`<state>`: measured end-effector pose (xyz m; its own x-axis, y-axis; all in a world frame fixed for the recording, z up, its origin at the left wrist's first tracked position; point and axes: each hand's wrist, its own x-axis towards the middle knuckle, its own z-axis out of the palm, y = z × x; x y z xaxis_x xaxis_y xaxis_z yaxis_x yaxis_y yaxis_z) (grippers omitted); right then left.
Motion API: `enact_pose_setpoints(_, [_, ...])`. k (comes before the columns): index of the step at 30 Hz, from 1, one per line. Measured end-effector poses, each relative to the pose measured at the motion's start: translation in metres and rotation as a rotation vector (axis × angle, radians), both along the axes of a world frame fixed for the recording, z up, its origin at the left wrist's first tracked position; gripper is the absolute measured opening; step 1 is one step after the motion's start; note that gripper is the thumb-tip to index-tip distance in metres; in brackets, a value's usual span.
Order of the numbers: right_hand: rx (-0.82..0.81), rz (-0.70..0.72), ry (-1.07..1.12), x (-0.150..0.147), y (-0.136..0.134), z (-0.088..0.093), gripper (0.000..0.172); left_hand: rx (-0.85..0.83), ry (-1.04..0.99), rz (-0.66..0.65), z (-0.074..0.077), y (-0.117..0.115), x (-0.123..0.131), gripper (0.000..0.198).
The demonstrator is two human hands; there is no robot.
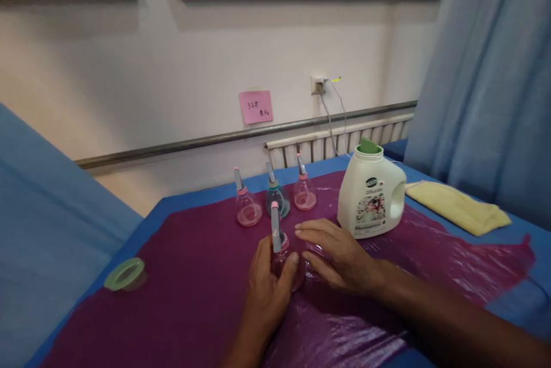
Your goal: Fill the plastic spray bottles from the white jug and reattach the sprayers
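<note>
My left hand (267,283) is wrapped round a small clear flask-shaped bottle with a pink collar and grey nozzle (276,236), standing upright on the purple plastic sheet (185,287). My right hand (333,253) lies just right of that bottle, fingers stretched flat over the sheet and touching the bottle's side. Behind them stand three similar small bottles: a pink one (247,207), a teal one (276,196) and another pink one (304,194). A white detergent jug with a green opening (371,193) stands to the right of them.
A green cap (125,274) lies on the sheet at the left. A folded yellow cloth (458,205) rests on the blue table cover at the right. A blue curtain (486,81) hangs at the right; a wall with a radiator (340,141) is behind.
</note>
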<state>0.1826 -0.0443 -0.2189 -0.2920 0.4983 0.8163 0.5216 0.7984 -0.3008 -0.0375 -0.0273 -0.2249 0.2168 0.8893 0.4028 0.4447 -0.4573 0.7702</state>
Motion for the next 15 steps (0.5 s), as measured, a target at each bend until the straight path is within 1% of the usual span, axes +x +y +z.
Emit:
enact_pose_setpoints(2, [0.032, -0.022, -0.016, 0.014, -0.007, 0.018, 0.057, -0.006, 0.000, 0.005, 0.000, 0.001, 0.001, 0.037])
enact_pose_setpoints(4, [0.084, -0.105, -0.029, 0.039, -0.015, 0.035, 0.061, -0.007, 0.006, 0.008, 0.001, 0.001, 0.001, 0.035])
enact_pose_setpoints(5, [0.112, -0.184, -0.027, 0.055, -0.018, 0.040, 0.063, -0.003, 0.011, 0.008, 0.001, 0.000, 0.001, 0.034])
enact_pose_setpoints(7, [0.180, -0.420, 0.076, 0.094, -0.020, 0.044, 0.061, 0.015, 0.018, 0.005, 0.000, 0.000, 0.002, 0.031])
enact_pose_setpoints(8, [0.183, -0.547, 0.160, 0.114, -0.018, 0.042, 0.061, 0.022, 0.017, 0.006, -0.001, -0.001, 0.002, 0.030])
enact_pose_setpoints(9, [0.150, -0.664, 0.256, 0.134, -0.014, 0.037, 0.063, 0.026, 0.016, 0.006, -0.001, -0.001, 0.002, 0.029])
enact_pose_setpoints(10, [0.067, -0.747, 0.346, 0.153, -0.008, 0.031, 0.068, 0.028, 0.014, 0.006, -0.002, 0.000, 0.003, 0.028])
enact_pose_setpoints(11, [-0.016, -0.767, 0.436, 0.170, -0.001, 0.022, 0.074, 0.031, 0.011, 0.007, -0.003, 0.000, 0.003, 0.028])
enact_pose_setpoints(12, [-0.116, -0.727, 0.500, 0.183, 0.006, 0.013, 0.082, 0.033, 0.007, 0.005, -0.004, 0.000, 0.003, 0.028])
enact_pose_setpoints(13, [-0.173, -0.705, 0.531, 0.194, 0.014, 0.003, 0.086, 0.038, 0.003, 0.004, -0.005, 0.000, 0.003, 0.029])
enact_pose_setpoints(15, [-0.331, -0.635, 0.623, 0.207, 0.026, -0.014, 0.083, 0.049, 0.000, 0.005, -0.005, 0.001, 0.004, 0.028])
